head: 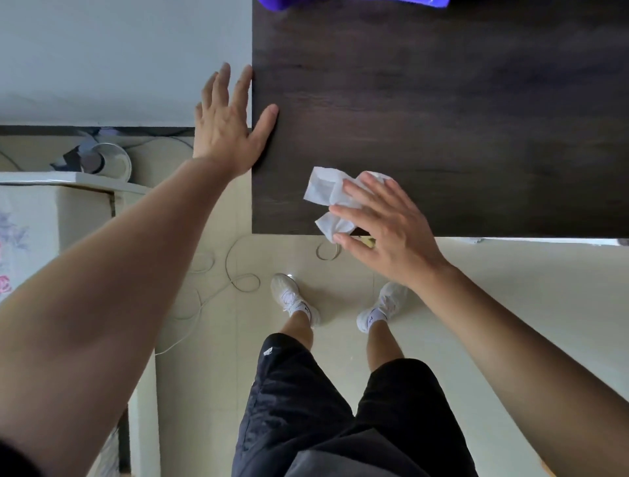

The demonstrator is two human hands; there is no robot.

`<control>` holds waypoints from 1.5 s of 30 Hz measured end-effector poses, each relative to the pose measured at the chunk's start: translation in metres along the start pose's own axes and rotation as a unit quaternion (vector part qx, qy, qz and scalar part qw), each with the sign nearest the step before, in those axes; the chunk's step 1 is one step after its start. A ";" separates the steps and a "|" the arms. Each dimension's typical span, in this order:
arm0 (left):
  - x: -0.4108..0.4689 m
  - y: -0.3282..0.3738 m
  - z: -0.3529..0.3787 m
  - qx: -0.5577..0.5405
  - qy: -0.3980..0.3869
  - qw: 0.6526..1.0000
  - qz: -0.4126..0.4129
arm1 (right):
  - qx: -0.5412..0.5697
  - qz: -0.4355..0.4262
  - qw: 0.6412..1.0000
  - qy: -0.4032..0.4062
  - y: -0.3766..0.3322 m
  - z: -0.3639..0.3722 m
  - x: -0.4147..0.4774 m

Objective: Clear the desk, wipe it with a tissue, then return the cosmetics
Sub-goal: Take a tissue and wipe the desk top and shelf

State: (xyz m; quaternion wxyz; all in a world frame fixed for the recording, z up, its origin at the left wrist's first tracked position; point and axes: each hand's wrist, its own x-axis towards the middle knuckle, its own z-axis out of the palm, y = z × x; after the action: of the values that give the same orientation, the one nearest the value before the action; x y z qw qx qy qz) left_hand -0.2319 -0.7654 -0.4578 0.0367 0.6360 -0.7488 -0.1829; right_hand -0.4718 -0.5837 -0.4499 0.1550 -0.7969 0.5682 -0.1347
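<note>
A dark wooden desk fills the upper right of the head view. A crumpled white tissue lies on it close to the front left corner. My right hand presses flat on the tissue with fingers spread, at the desk's front edge. My left hand rests open against the desk's left edge, thumb on the top surface and fingers hanging past the side. No cosmetics show on the desk.
A purple object peeks in at the desk's far edge. White cables loop on the pale tiled floor. A round bin and a white cabinet stand at the left. My legs and white shoes are below the desk.
</note>
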 end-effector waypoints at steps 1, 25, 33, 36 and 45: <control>-0.001 0.000 0.000 0.002 0.001 1.000 -0.003 | -0.002 0.010 1.000 0.011 0.004 -0.001 -0.006; -0.035 0.212 0.066 0.119 -0.029 0.962 0.244 | -0.067 0.213 0.969 0.106 0.155 -0.070 -0.159; -0.048 0.343 0.114 0.157 -0.063 0.921 0.352 | -0.084 0.374 0.910 0.157 0.265 -0.126 -0.227; -0.054 0.382 0.128 0.159 -0.065 0.919 0.354 | -0.095 0.387 0.903 0.158 0.306 -0.144 -0.236; -0.052 0.475 0.157 0.167 -0.056 0.930 0.321 | -0.112 0.371 0.915 0.111 0.386 -0.175 -0.220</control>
State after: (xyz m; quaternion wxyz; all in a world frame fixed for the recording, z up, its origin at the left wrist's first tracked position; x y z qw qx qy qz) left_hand -0.7137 -0.6205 -0.4421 -0.0550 0.3471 -0.9337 -0.0691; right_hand -0.9438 -0.5098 -0.4525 0.0395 -0.5206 0.8481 -0.0902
